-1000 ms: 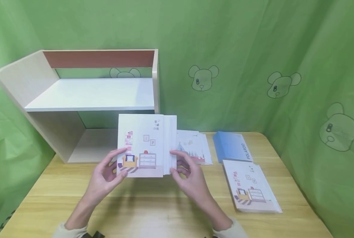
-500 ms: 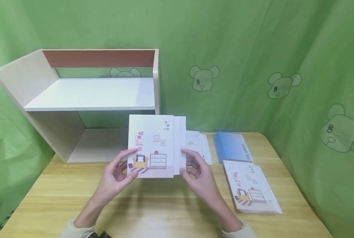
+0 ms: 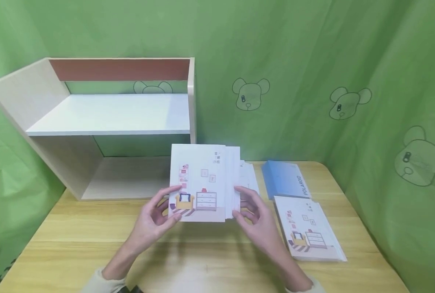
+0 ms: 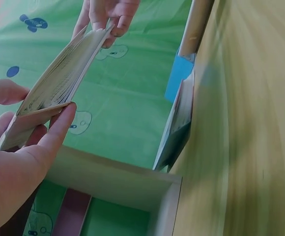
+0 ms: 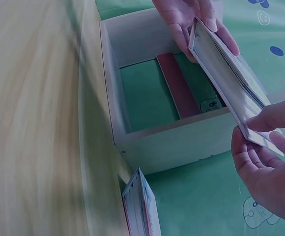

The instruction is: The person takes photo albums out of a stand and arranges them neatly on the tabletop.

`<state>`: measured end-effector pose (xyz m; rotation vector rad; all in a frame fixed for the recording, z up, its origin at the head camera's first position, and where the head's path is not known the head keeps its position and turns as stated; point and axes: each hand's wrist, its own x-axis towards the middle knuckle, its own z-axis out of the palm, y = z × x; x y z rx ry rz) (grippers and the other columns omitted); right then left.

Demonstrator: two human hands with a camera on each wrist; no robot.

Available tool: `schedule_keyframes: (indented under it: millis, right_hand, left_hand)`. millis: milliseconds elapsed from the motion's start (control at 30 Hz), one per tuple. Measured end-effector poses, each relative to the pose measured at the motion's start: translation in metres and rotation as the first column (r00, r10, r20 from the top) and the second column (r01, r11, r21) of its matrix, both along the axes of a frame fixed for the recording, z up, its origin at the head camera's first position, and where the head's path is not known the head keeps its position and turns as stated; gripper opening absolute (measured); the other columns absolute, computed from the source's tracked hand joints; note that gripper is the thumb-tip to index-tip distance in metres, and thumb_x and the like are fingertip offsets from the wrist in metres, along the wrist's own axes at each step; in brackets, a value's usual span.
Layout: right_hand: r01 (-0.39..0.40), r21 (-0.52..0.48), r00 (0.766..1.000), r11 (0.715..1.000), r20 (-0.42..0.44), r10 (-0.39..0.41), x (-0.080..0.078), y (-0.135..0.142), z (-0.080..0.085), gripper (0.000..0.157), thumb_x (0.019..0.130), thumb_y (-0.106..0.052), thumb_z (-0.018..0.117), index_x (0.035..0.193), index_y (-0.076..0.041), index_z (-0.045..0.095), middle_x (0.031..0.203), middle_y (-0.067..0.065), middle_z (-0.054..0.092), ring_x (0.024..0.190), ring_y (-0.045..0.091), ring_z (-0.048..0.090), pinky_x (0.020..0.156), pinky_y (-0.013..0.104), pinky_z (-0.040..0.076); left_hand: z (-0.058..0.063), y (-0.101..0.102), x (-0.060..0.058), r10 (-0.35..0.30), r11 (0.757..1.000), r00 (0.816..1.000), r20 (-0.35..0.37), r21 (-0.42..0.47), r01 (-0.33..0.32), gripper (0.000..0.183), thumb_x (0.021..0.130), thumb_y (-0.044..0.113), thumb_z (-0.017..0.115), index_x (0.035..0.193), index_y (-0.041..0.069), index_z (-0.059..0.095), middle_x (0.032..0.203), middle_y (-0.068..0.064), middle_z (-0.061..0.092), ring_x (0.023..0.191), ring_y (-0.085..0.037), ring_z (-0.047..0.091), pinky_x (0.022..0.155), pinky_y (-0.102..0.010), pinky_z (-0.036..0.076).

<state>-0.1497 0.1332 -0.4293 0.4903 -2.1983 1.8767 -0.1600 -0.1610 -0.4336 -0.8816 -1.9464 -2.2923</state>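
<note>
A white photo album or booklet [image 3: 199,179], its cover printed with a yellow armchair and a chest of drawers, is held up above the table between both hands. At its left edge the left hand [image 3: 153,221] pinches it, thumb in front and fingers behind. My right hand [image 3: 257,217] grips the white page edges or flap that stick out on the right. In the left wrist view the album [image 4: 59,73] shows many thin pages between its covers. The right wrist view shows the right thumb and fingers [image 5: 255,147] on the album's near edge.
A two-level bookshelf [image 3: 107,116] stands at the back left of the wooden table [image 3: 75,244]. On the right lie a blue POLAROID box or album [image 3: 285,179] and a similar white album [image 3: 309,232]. Another white booklet [image 3: 249,177] lies partly hidden behind the right hand.
Both hands have moved to the right with the album between them, covering more of the booklet behind. Their grip looks the same.
</note>
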Motion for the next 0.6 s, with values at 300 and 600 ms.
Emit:
schedule_keyframes:
  millis: [300, 600]
  right_hand:
    - [0.036, 0.019, 0.999, 0.999, 0.003, -0.036, 0.007, 0.014, -0.004, 0.068, 0.082, 0.019, 0.069, 0.142, -0.010, 0.057, 0.125, 0.013, 0.063, 0.103, 0.025, 0.067, 0.089, 0.033, 0.061]
    - [0.040, 0.047, 0.999, 0.998, -0.008, -0.040, 0.012, 0.028, -0.009, 0.068, 0.083, 0.020, 0.068, 0.143, -0.010, 0.056, 0.125, 0.014, 0.063, 0.104, 0.022, 0.067, 0.086, 0.031, 0.062]
  left_hand:
    - [-0.008, 0.016, 0.000, -0.010, 1.000, 1.000, 0.002, 0.005, 0.010, 0.068, 0.087, -0.018, 0.065, 0.149, 0.001, 0.046, 0.152, -0.021, 0.039, 0.125, -0.032, 0.058, 0.094, -0.046, 0.058]
    - [-0.017, 0.029, 0.003, -0.021, 1.000, 1.000, -0.003, 0.008, 0.021, 0.067, 0.088, -0.017, 0.066, 0.148, 0.001, 0.045, 0.148, -0.026, 0.040, 0.121, -0.031, 0.060, 0.092, -0.045, 0.059]
